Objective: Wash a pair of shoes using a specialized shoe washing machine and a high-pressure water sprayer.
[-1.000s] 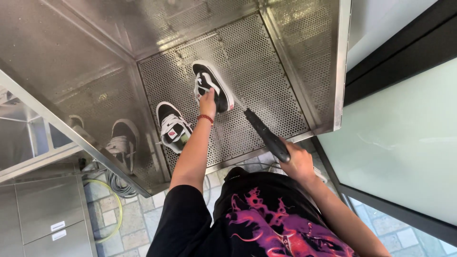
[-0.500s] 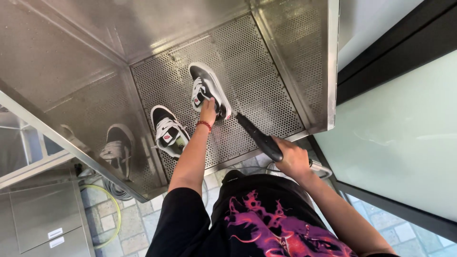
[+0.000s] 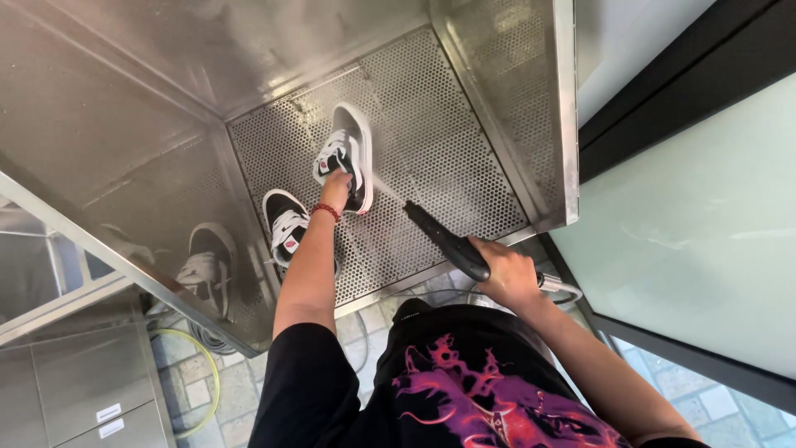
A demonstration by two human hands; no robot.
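Perforated stainless steel forms the floor (image 3: 431,141) of a walled wash cabinet, and on it a black-and-white sneaker (image 3: 348,153) is steadied toward the far side by the left hand (image 3: 335,187), whose fingers are closed on the shoe's near end around the heel and collar. A red bracelet (image 3: 326,211) is worn on that wrist. A second sneaker (image 3: 284,222) of the same kind lies just beside the forearm, nearer and to the left, untouched. The right hand (image 3: 506,274) is clamped around the grip of a black spray gun (image 3: 444,241), the nozzle being aimed at the held shoe, with a pale jet visible between nozzle and sole; a hose (image 3: 557,289) trails from the gun's rear.

The sneaker is judged light, with a stiff rubber sole and a softer upper, and probably slippery where wet; the heel or the sole's edge is the firmest place to be gripped. The cabinet is closed by steel walls (image 3: 506,91) on the left, far and right sides, so open room is found only on the near side and on the bare floor right of the shoes.
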